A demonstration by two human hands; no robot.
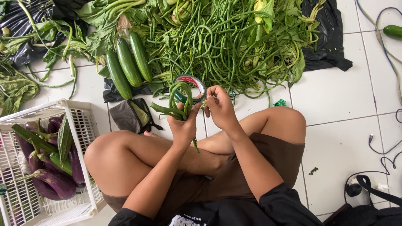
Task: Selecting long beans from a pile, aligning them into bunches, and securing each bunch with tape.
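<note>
Floor (343, 138): glazed white ceramic tile, smooth, semi-gloss, dull grey grout lines.
Sheeting (328, 46) under the produce, far side: thin black plastic film, crinkled, shiny at the folds.
Long beans (226, 46): matt green skin, slightly ridged.
Cucumbers (127, 62): dark green, smooth, waxy gloss.
Tape roll (190, 88): glossy green plastic tape, pale inner core.
Crate (81, 125), near left: white moulded plastic lattice, matt.
Eggplants (56, 182) in it: purple, highly glossy skin.
Pouch (132, 115): grey woven cloth, matt.
Shorts (268, 155): brown cloth, matt.
Cables (387, 146), right: smooth rubbery sheath.
</note>
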